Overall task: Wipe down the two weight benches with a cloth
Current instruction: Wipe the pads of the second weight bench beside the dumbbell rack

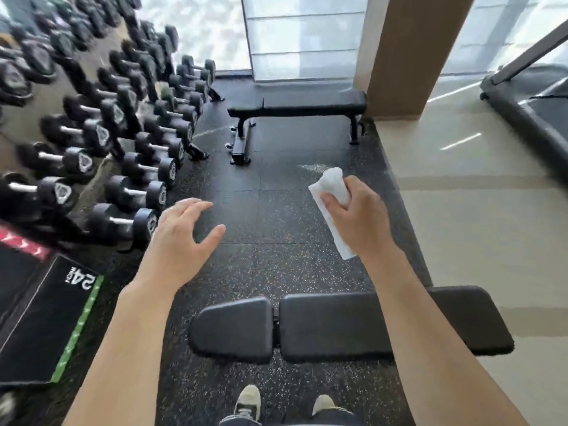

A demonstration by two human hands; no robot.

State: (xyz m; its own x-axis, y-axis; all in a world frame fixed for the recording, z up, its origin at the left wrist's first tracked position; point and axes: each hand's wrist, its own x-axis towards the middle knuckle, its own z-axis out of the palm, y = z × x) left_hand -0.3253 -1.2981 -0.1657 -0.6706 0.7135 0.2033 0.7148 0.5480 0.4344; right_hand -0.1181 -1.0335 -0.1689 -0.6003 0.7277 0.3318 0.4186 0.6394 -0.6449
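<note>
Across the bottom of the frame lies the near weight bench [335, 329], its black padded top in two sections, a short one on the left and a long one on the right. The person stands just before it; two shoes [249, 401] show at the bottom edge on the speckled black rubber floor [261, 259].

Right of centre, the right hand [356, 213] is raised above the floor beyond the bench and grips a white cloth [333, 207]. Its fingers curl round the bunched upper part, and a folded tail hangs down past the wrist. The cloth touches neither bench.

Left of centre, the left hand [179, 238] hovers with fingers spread and relaxed, holding nothing.

Toward the upper centre stands the far weight bench [307, 103], flat and black on dark metal legs, set crosswise before a bright window [304, 35] and next to a brown pillar [412, 53].

Along the left side, a rack of black dumbbells [123, 133] runs from the upper left corner down to mid-frame. At the lower left sits a black box [40, 318] with a green edge, marked 24. Pale tiled flooring [476, 226] fills the right side.
</note>
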